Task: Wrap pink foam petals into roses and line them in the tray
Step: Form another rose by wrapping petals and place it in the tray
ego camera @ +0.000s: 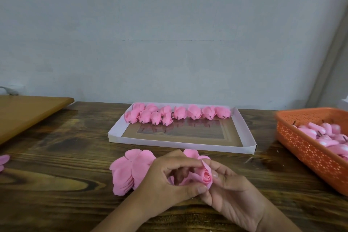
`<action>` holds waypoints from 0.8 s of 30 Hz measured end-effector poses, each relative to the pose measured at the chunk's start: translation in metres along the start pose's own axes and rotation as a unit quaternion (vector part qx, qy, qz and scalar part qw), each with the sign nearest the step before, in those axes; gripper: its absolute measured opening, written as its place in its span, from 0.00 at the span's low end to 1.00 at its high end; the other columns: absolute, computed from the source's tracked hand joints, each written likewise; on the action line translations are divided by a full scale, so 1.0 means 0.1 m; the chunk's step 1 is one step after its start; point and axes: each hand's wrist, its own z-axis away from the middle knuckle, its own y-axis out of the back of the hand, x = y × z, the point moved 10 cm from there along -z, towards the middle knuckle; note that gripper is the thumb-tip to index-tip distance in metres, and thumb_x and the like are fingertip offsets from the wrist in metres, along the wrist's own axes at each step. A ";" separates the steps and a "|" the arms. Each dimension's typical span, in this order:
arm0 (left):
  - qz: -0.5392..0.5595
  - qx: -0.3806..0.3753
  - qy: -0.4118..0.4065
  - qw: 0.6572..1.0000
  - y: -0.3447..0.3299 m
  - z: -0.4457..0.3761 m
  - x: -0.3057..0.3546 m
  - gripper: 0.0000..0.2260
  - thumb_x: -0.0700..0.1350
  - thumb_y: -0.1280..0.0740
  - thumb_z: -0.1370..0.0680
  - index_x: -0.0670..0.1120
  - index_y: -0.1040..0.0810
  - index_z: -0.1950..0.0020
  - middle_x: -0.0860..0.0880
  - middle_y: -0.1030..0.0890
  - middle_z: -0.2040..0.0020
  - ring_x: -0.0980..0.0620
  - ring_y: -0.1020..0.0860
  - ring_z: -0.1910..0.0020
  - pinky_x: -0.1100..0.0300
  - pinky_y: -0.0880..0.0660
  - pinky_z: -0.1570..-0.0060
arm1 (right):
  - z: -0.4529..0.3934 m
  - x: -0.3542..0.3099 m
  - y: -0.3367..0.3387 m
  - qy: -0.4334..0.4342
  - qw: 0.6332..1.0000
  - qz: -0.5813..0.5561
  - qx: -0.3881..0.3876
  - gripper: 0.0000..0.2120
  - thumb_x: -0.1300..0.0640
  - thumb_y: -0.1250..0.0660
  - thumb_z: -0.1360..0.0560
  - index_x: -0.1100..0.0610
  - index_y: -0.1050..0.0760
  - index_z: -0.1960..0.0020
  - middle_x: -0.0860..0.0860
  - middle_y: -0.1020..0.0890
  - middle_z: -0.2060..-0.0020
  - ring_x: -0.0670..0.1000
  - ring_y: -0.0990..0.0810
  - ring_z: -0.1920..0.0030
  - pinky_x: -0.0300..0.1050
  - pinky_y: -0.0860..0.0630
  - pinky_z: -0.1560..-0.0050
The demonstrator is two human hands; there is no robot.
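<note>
Between the two hands, low at the middle of the dark wooden table (56, 156), sits one half-wrapped rose (206, 176), its tight pink spiral facing up. The left hand (167, 181) curls over it, forefinger and thumb pinching the outer petal, while the right hand (231, 192) cups it from beneath, fingers bent round its base. Just beside the left hand lies one loose stack of pink foam petals (128, 171), fanned out flat on the wood; how many petals it holds cannot be told. Beyond the hands stands one shallow white cardboard tray (180, 146), with eleven finished roses (180, 112) lying on their sides along its far wall: seven in the back line and four more crowded in front at the left end. At the right edge, one orange perforated basket (305, 149) holds a heap of pink buds (327, 133), too jumbled to count. A lighter wooden board (28, 111) lies at the far left.
</note>
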 end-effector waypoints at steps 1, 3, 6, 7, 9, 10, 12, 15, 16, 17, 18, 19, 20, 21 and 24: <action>0.004 -0.005 -0.001 1.000 -0.01 0.00 0.00 0.15 0.53 0.20 0.32 0.61 0.14 0.46 0.59 0.23 0.60 0.60 0.27 0.64 0.65 0.28 0.60 | 0.00 0.00 -0.01 0.000 1.000 0.001 -0.002 0.23 0.64 0.24 0.29 0.65 0.24 0.35 0.64 0.19 0.48 0.55 0.17 0.53 0.43 0.19 0.53; 0.004 -0.018 -0.003 1.000 -0.03 0.00 0.01 0.15 0.50 0.20 0.31 0.58 0.14 0.45 0.59 0.24 0.61 0.61 0.28 0.64 0.66 0.28 0.60 | 0.00 0.01 -0.01 -0.002 1.000 0.004 -0.005 0.23 0.64 0.25 0.29 0.67 0.25 0.36 0.66 0.21 0.47 0.56 0.17 0.54 0.44 0.19 0.55; 0.000 -0.037 -0.003 0.999 -0.05 0.01 0.01 0.15 0.48 0.20 0.30 0.57 0.14 0.45 0.55 0.25 0.64 0.61 0.30 0.66 0.66 0.30 0.62 | 0.01 0.02 -0.01 -0.008 1.000 -0.004 -0.004 0.24 0.66 0.27 0.28 0.68 0.30 0.35 0.68 0.27 0.43 0.59 0.18 0.52 0.45 0.19 0.55; 0.004 -0.040 0.003 0.999 -0.05 0.02 0.00 0.14 0.50 0.19 0.30 0.58 0.14 0.47 0.50 0.25 0.65 0.61 0.30 0.66 0.65 0.30 0.63 | 0.01 0.02 -0.02 -0.008 1.000 -0.013 -0.011 0.23 0.67 0.28 0.27 0.68 0.32 0.36 0.68 0.29 0.42 0.59 0.17 0.52 0.46 0.19 0.55; 0.012 -0.040 0.010 0.999 -0.04 0.02 -0.01 0.11 0.53 0.19 0.31 0.61 0.15 0.50 0.49 0.24 0.65 0.60 0.31 0.67 0.65 0.32 0.64 | 0.01 0.02 -0.05 -0.007 0.999 -0.030 -0.025 0.22 0.68 0.28 0.27 0.67 0.34 0.37 0.68 0.32 0.41 0.60 0.17 0.51 0.47 0.18 0.55; 0.013 -0.040 0.010 0.999 -0.04 0.02 -0.01 0.10 0.53 0.20 0.31 0.61 0.15 0.51 0.52 0.24 0.66 0.60 0.31 0.68 0.66 0.32 0.65 | 0.01 0.02 -0.06 -0.007 0.999 -0.035 -0.029 0.22 0.69 0.29 0.27 0.66 0.34 0.37 0.67 0.32 0.41 0.59 0.16 0.52 0.47 0.18 0.55; 0.019 -0.046 0.011 0.999 -0.05 0.01 0.00 0.10 0.54 0.20 0.31 0.61 0.16 0.52 0.58 0.23 0.66 0.61 0.31 0.68 0.67 0.32 0.65 | 0.01 0.03 -0.07 -0.008 0.999 -0.039 -0.035 0.22 0.69 0.29 0.26 0.65 0.35 0.38 0.66 0.31 0.42 0.59 0.16 0.52 0.47 0.18 0.55; 0.029 -0.050 0.011 0.998 -0.05 0.02 -0.01 0.10 0.52 0.19 0.30 0.60 0.16 0.52 0.57 0.22 0.66 0.59 0.31 0.68 0.67 0.32 0.65 | 0.02 0.04 -0.05 -0.013 0.999 -0.026 -0.026 0.24 0.67 0.27 0.27 0.65 0.35 0.37 0.68 0.33 0.41 0.58 0.16 0.52 0.45 0.19 0.56; 0.030 -0.051 0.010 0.998 -0.05 0.02 0.00 0.11 0.51 0.19 0.30 0.59 0.16 0.51 0.55 0.22 0.66 0.56 0.30 0.68 0.66 0.31 0.64 | 0.02 0.05 -0.02 -0.015 0.999 -0.024 -0.016 0.27 0.67 0.26 0.28 0.65 0.35 0.35 0.68 0.34 0.39 0.58 0.16 0.53 0.45 0.19 0.58; 0.031 -0.056 0.012 0.998 -0.06 0.02 0.00 0.11 0.51 0.20 0.29 0.59 0.16 0.50 0.51 0.21 0.66 0.51 0.30 0.68 0.65 0.31 0.63 | 0.02 0.06 0.02 -0.017 0.999 -0.027 -0.010 0.30 0.67 0.26 0.29 0.65 0.37 0.32 0.68 0.35 0.38 0.58 0.16 0.53 0.45 0.19 0.59; 0.029 -0.062 0.012 0.998 -0.07 0.02 0.00 0.11 0.50 0.20 0.29 0.58 0.15 0.49 0.48 0.21 0.66 0.50 0.29 0.68 0.65 0.30 0.62 | 0.02 0.07 0.04 -0.020 0.999 -0.029 -0.011 0.32 0.67 0.26 0.29 0.66 0.38 0.29 0.68 0.33 0.39 0.57 0.16 0.54 0.44 0.19 0.59; 0.026 -0.068 0.007 0.997 -0.09 0.01 0.03 0.11 0.48 0.20 0.28 0.58 0.15 0.48 0.52 0.21 0.67 0.54 0.29 0.68 0.67 0.31 0.62 | 0.02 0.08 0.03 -0.025 0.999 -0.029 -0.018 0.32 0.67 0.27 0.27 0.66 0.39 0.28 0.68 0.31 0.40 0.56 0.16 0.54 0.43 0.19 0.59; 0.024 -0.078 -0.004 0.997 -0.11 0.01 0.08 0.11 0.46 0.21 0.28 0.58 0.15 0.48 0.58 0.21 0.66 0.62 0.29 0.68 0.72 0.31 0.62 | 0.03 0.08 0.01 -0.031 0.999 -0.026 -0.028 0.31 0.66 0.29 0.26 0.66 0.38 0.28 0.67 0.28 0.41 0.55 0.16 0.54 0.43 0.19 0.57; 0.026 -0.096 -0.013 0.995 -0.15 0.02 0.12 0.11 0.42 0.22 0.27 0.55 0.16 0.48 0.63 0.20 0.64 0.66 0.28 0.68 0.75 0.31 0.63 | 0.03 0.09 -0.02 -0.037 0.998 -0.021 -0.042 0.28 0.66 0.30 0.25 0.66 0.36 0.28 0.67 0.27 0.42 0.54 0.16 0.53 0.43 0.20 0.56; 0.065 -0.121 0.002 0.990 -0.20 0.03 0.13 0.10 0.41 0.24 0.25 0.50 0.16 0.45 0.61 0.15 0.48 0.64 0.23 0.64 0.68 0.25 0.62 | 0.04 0.11 -0.13 -0.048 0.996 -0.013 -0.078 0.22 0.66 0.34 0.22 0.63 0.31 0.28 0.65 0.25 0.42 0.52 0.16 0.50 0.41 0.21 0.53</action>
